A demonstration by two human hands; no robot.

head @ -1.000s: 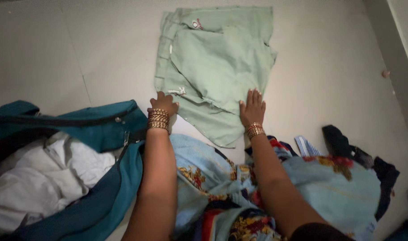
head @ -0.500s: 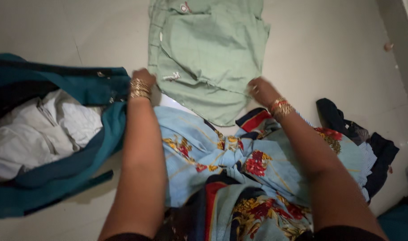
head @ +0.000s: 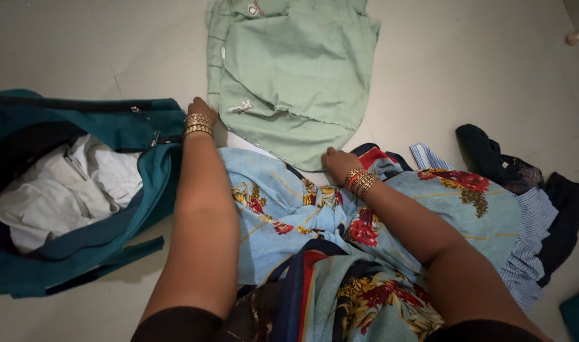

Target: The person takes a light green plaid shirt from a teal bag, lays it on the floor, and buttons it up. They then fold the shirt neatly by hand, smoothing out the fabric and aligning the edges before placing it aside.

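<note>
Folding the green garment [head: 295,69]: we pinch its near hem with left hand [head: 202,109] and right hand [head: 335,162]; lifting it evenly comes next.

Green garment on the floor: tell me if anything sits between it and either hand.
Nothing visible does. The left hand touches the green garment's left edge, and the right hand rests at its bottom hem, above the floral cloth.
</note>
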